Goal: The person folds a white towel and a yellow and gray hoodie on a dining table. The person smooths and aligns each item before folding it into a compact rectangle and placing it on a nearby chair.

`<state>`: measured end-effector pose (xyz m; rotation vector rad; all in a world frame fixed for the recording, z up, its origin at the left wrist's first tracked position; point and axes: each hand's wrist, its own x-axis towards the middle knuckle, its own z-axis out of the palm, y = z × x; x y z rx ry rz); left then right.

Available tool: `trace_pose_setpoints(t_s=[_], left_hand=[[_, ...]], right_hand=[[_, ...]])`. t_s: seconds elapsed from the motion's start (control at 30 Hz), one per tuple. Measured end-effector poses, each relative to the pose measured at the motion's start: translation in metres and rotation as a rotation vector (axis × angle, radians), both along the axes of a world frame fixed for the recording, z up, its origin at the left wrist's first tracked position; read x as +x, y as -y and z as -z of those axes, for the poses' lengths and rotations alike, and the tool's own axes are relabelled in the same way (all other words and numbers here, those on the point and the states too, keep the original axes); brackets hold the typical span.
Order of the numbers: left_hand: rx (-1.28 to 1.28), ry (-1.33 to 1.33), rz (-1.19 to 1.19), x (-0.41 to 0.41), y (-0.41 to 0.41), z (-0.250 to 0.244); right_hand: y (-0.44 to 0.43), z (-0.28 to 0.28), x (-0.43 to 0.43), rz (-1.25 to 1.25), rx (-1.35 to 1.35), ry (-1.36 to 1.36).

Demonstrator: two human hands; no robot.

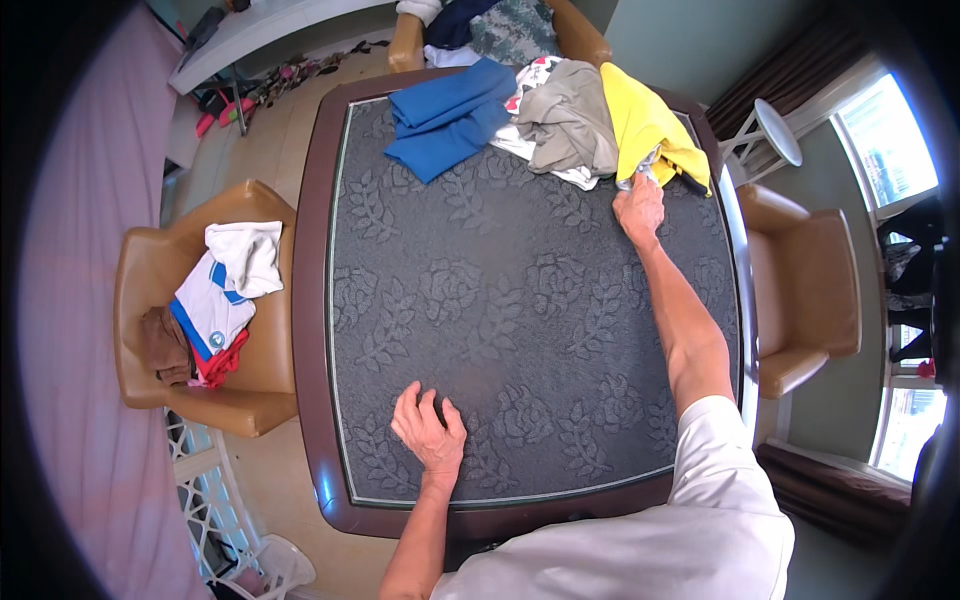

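Observation:
At the far right of the table, my right hand (640,208) pinches a bit of light grey fabric (646,163) that shows from under a yellow garment (641,112). A dark band runs along the yellow garment's lower right edge. Left of it lie a crumpled grey-brown garment (574,116) and a white garment with a red and black print (534,79). Farther left is a folded blue garment (450,112). Near the front edge, my left hand (431,431) hovers over or rests on the dark patterned tabletop (487,322), fingers apart and holding nothing.
A tan armchair (247,202) on the left bears white, blue-trimmed, red and brown clothes (217,300). Another tan armchair (810,285) stands at the right. More clothes, including a camouflage piece (514,34), lie on a chair beyond the table. A pink curtain (97,300) hangs far left.

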<state>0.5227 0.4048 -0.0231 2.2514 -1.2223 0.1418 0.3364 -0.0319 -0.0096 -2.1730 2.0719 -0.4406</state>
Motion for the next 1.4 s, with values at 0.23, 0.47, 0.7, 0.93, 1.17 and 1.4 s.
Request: trace_pose_setpoints(t_s=[0.23, 0.47, 0.7, 0.93, 1.17, 1.4], left_hand=[[0.017, 0.041, -0.008, 0.001, 0.000, 0.001], [-0.039, 0.037, -0.012, 0.003, 0.004, 0.007], [-0.155, -0.029, 0.044, 0.009, -0.001, 0.020], [-0.311, -0.284, 0.314, -0.052, -0.013, -0.027], [-0.180, -0.185, 0.585, -0.109, -0.028, -0.022], [-0.088, -0.179, 0.526, -0.104, -0.020, -0.022]], right_hand=[[-0.044, 0.012, -0.011, -0.033, -0.032, 0.212], [-0.204, -0.008, -0.024, -0.070, 0.061, 0.263], [-0.401, -0.018, -0.030, -0.354, 0.342, 0.259], [-0.469, -0.020, -0.048, -0.367, 0.699, 0.785], [-0.427, -0.029, -0.065, 0.114, 0.829, 1.268], [-0.364, -0.026, -0.101, 0.469, 0.733, 1.480]])
